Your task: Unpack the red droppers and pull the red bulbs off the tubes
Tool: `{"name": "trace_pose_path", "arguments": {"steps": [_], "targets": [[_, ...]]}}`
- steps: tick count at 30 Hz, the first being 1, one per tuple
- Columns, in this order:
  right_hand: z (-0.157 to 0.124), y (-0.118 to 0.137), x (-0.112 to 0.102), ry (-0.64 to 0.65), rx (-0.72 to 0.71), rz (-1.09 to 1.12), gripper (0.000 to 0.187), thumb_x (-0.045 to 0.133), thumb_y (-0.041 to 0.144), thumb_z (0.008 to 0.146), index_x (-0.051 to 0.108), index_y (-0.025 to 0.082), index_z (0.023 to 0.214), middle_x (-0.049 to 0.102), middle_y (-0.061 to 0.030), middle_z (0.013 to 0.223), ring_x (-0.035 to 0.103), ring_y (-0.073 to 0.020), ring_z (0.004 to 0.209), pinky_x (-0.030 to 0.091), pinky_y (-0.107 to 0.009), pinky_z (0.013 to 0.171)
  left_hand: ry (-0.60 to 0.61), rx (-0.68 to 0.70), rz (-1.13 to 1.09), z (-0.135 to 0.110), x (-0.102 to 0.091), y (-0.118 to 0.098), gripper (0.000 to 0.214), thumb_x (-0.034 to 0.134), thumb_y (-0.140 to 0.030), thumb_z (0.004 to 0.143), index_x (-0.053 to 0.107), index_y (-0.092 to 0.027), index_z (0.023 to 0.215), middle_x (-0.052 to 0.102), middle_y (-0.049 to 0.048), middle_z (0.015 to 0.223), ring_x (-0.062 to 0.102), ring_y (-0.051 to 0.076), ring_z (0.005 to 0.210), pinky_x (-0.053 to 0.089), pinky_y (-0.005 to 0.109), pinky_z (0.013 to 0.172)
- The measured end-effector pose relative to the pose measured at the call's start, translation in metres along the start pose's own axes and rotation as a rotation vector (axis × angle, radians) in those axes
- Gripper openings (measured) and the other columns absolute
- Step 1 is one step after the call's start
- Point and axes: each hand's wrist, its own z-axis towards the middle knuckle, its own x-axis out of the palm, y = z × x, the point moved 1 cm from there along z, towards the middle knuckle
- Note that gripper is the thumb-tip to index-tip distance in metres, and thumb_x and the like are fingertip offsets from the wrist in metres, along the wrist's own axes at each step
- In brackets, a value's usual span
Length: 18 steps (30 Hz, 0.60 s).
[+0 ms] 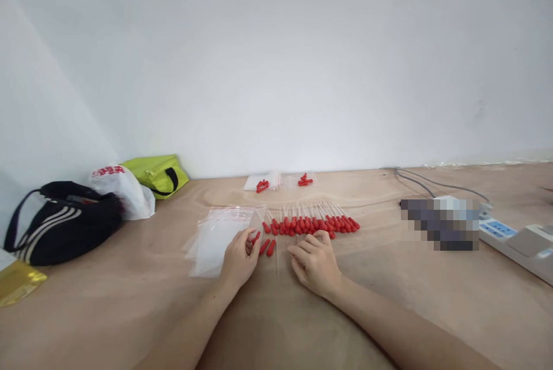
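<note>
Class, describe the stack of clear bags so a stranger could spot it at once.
On the wooden table, find the long row of red-bulbed droppers in the middle. Just left of it, partly under the left hand, lies the stack of clear bags. Unlike the packets by the wall, it shows no red inside.

Pixelated block (439, 224); dropper stems (302, 209) too thin
</note>
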Motion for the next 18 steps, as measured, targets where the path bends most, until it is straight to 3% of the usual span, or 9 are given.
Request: {"name": "trace_pose_path", "arguments": {"steps": [4,8,11,18], "targets": [[0.003,0.005,0.003,0.129,0.013,0.027,0.010,0.053,0.025,0.075,0.060,0.021,0.080,0.060,0.0014,0.063,0.046,-0.0136,0.069,0.022,-0.035,0.075,0.078,-0.017,-0.014,-0.002,-0.002,-0.004,0.024,0.045,-0.034,0.078,0.055,-0.016,0.089,0.061,0.0025,0.073,0.058,0.014,0.059,0.048,0.025,0.056],[0.005,0.007,0.001,0.243,0.033,0.095,0.039,0.060,0.051,0.065,0.060,0.022,0.091,0.062,-0.0008,0.073,0.047,-0.0167,0.076,0.023,-0.038,0.077,0.103,-0.026,-0.021,-0.002,-0.003,-0.006,0.026,0.042,-0.037,0.080,0.056,-0.016,0.087,0.063,0.0019,0.071,0.058,0.014,0.058,0.047,0.025,0.056],[0.005,0.008,-0.001,0.261,0.036,0.118,0.049,0.061,0.058,0.060,0.060,0.022,0.092,0.063,-0.0016,0.076,0.048,-0.0176,0.078,0.023,-0.039,0.078,0.109,-0.016,-0.019,-0.002,-0.003,-0.006,0.028,0.039,-0.037,0.082,0.057,-0.016,0.084,0.063,0.0020,0.070,0.058,0.014,0.059,0.047,0.025,0.057],[-0.004,0.002,-0.012,0.140,0.061,0.128,0.026,0.058,0.046,0.070,0.062,0.024,0.083,0.060,0.0013,0.066,0.048,-0.0137,0.071,0.024,-0.036,0.077,0.133,0.021,0.040,0.000,-0.007,-0.009,0.023,0.036,-0.029,0.082,0.056,-0.018,0.080,0.062,0.0015,0.072,0.057,0.014,0.061,0.046,0.025,0.059]]}}
